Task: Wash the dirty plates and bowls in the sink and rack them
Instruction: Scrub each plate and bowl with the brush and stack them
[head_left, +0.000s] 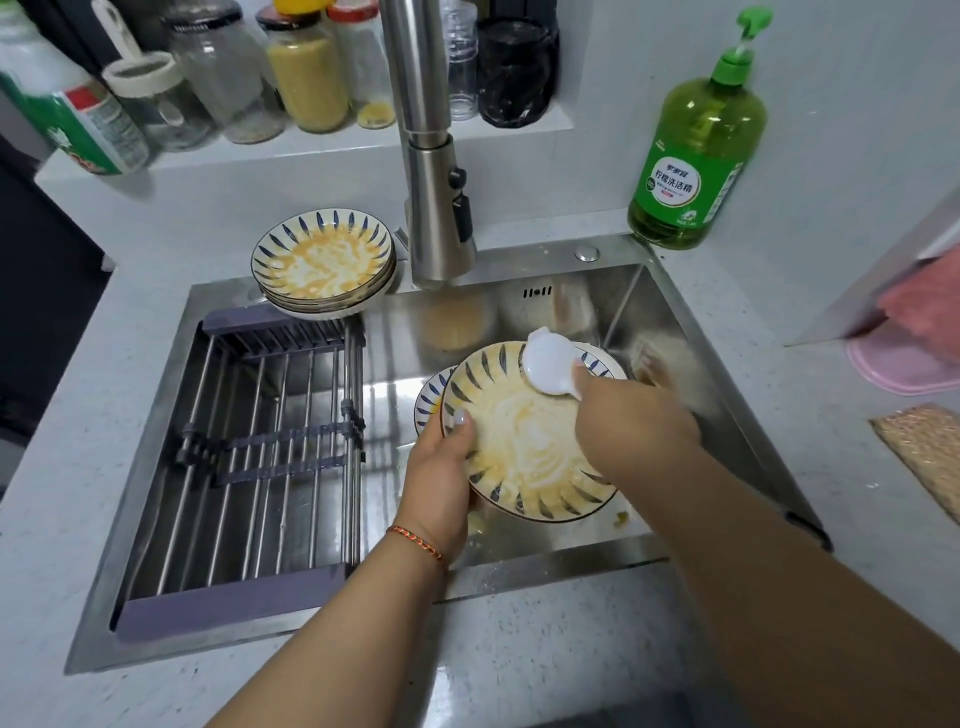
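Note:
A dirty plate (524, 447) with blue leaf marks and yellow smears is held tilted over the steel sink (691, 332). My left hand (441, 467) grips its left rim, thumb on the inner face. My right hand (634, 415) holds a white scrubber (550, 366) against the plate's upper edge. Another patterned dish (428, 397) peeks out behind the held plate. A stack of dirty plates (322, 265) sits on the sink's back left corner. A metal drying rack (260, 441) spans the sink's left half and holds nothing.
The faucet (436, 208) hangs over the sink's back. A green dish soap bottle (696, 150) stands at the back right. Jars line a ledge (311, 145) behind. A pink cloth (904, 364) and a woven mat (924, 452) lie on the right counter.

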